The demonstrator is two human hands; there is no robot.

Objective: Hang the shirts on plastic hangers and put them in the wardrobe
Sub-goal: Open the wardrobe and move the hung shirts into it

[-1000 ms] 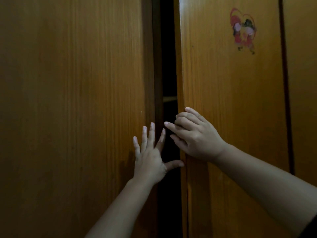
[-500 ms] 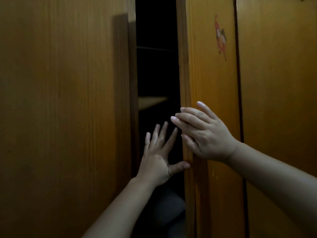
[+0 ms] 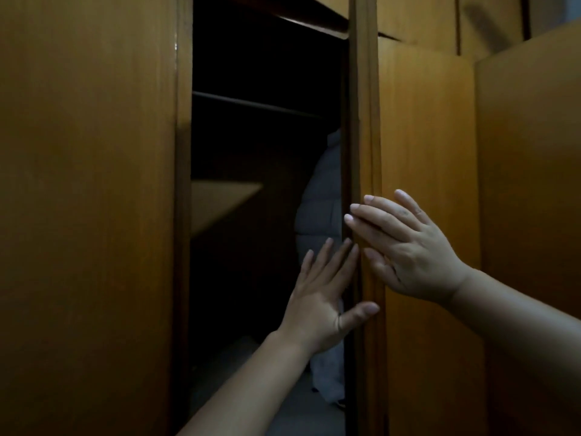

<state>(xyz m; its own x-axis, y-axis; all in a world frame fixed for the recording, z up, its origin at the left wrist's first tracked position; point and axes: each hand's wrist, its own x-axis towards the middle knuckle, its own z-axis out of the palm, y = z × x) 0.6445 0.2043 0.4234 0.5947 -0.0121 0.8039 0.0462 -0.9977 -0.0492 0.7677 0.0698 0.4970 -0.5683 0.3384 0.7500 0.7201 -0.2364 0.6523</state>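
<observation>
Wardrobe: a wooden wardrobe (image 3: 88, 215) stands with its right door (image 3: 427, 184) swung open on a dark interior.
Left hand: the left hand (image 3: 320, 297) reaches into the gap, fingers straight and spread, thumb against the door's edge — it holds nothing.
Right hand: the right hand (image 3: 405, 247) lies flat on the door's outer face, fingers extended, fingertips at the edge; nothing is gripped.
Inside: a shelf (image 3: 220, 199) at left, a rail (image 3: 251, 103) across the top, and a grey padded garment (image 3: 320, 196) hanging at right — details lost in shadow.
Shirts and hangers: out of frame.
</observation>
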